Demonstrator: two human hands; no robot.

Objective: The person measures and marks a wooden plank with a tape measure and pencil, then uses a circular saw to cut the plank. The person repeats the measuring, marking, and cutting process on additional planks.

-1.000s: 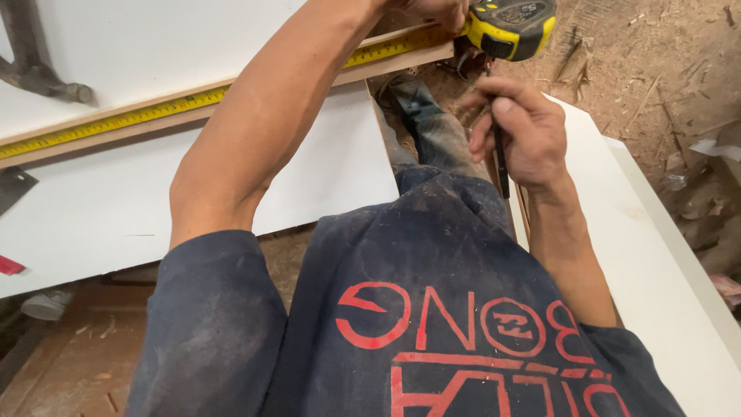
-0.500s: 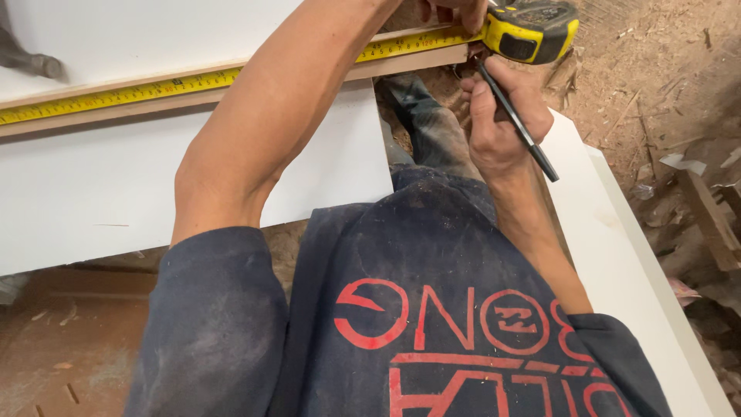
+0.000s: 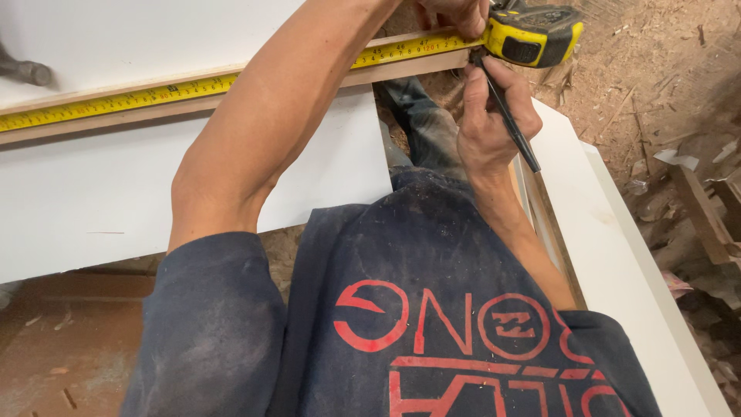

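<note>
The right hand [image 3: 490, 116] has come up closer under the tape case since half a second ago, and the pencil it holds now has its tip at the edge of the wooden strip rather than hanging off to the side. That black pencil [image 3: 509, 123] is pinched in the right fingers, slanting down and away from the strip toward the person's lap. The wooden strip [image 3: 123, 116] runs across the top of the view, lying along the edge of a white panel [image 3: 100, 193], and the yellow tape blade [image 3: 177, 90] lies flat on top of it, stretched from the left edge to the yellow and black tape measure case [image 3: 536, 35] at the right end. The left hand [image 3: 451, 11] reaches across the body and presses down on the blade just beside the case; its fingers are bunched together on the tape, though they are partly cut off by the top of the view. A second white panel [image 3: 617, 255] stands to the person's right, with a sawdust-covered floor [image 3: 656, 69] and scraps of wood beyond it.
</note>
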